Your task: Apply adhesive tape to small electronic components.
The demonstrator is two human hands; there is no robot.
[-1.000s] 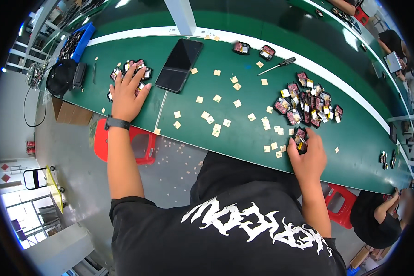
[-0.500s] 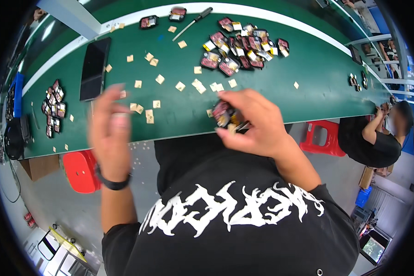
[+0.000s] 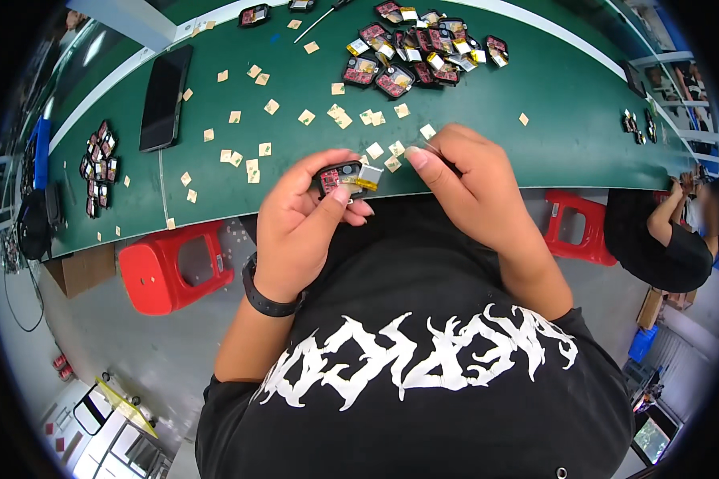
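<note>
My left hand (image 3: 295, 227) grips a small black device casing (image 3: 324, 185) with a red circuit board inside. A silver pouch battery (image 3: 368, 175) with yellow tape sticks out of its right side, and my thumb presses on the open face. To the right, my right hand (image 3: 473, 185) is closed, thumb and forefinger near each other over the table's front edge. Whatever those fingers hold, if anything, is too small to tell. Small cream paper squares (image 3: 375, 150) with green marks lie on the green table (image 3: 487, 152) just beyond both hands.
Several similar casings with batteries form a pile (image 3: 423, 56) at the back, and another group (image 3: 98, 168) lies at far left. A black flat panel (image 3: 165, 100) and a screwdriver (image 3: 315, 22) rest on the table. Red stools (image 3: 168, 275) stand below; a co-worker (image 3: 663, 239) sits at right.
The device has passed from my right hand to my left, which came in from the left and closed on it. My right hand has moved slightly right and up, away from it.
</note>
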